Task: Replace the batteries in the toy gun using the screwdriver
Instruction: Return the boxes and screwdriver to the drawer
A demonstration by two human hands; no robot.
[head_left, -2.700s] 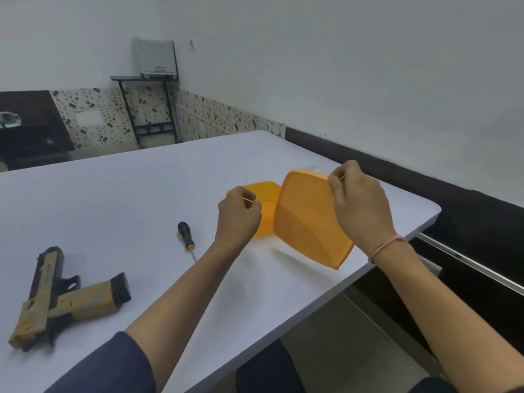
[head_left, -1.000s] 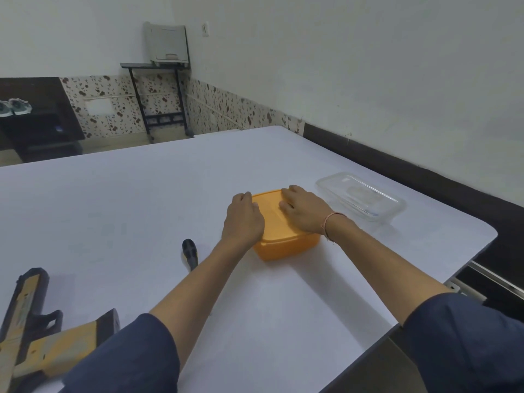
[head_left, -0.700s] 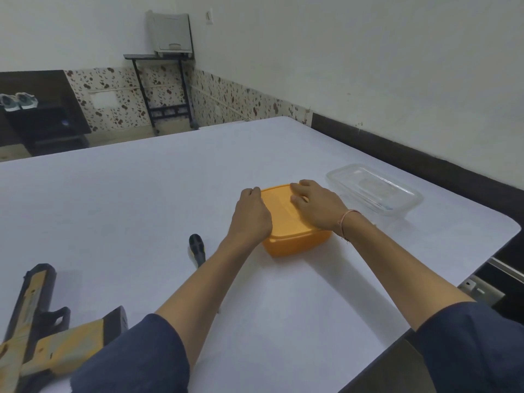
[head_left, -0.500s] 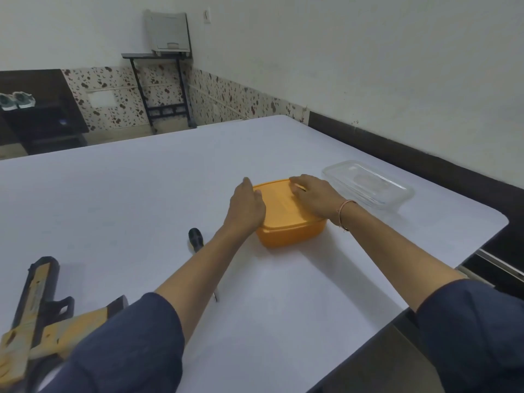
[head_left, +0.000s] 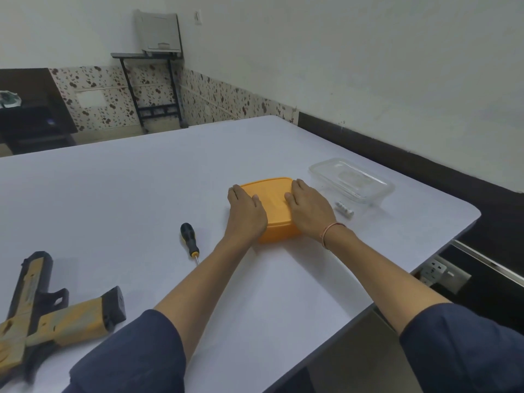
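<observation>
While hands [head_left: 248, 215] press orange box [head_left: 272, 194] — fingers [head_left: 298, 192] extended.

1. Toy gun [head_left: 42, 316]: tan-yellow and black pistol with worn paint. Lies flat on its side at the near left of the white table [head_left: 136, 191], grip pointing right.
2. Screwdriver [head_left: 189, 241]: black handle, orange collar, thin shaft. Lies flat mid-table, tip toward the near edge.
3. Batteries [head_left: 344, 210]: small silvery cylinders lying side by side at the right; count unclear.

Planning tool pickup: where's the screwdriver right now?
Head view: the screwdriver lies on the white table, just left of the orange box, between it and the toy gun at the near left edge.
</observation>
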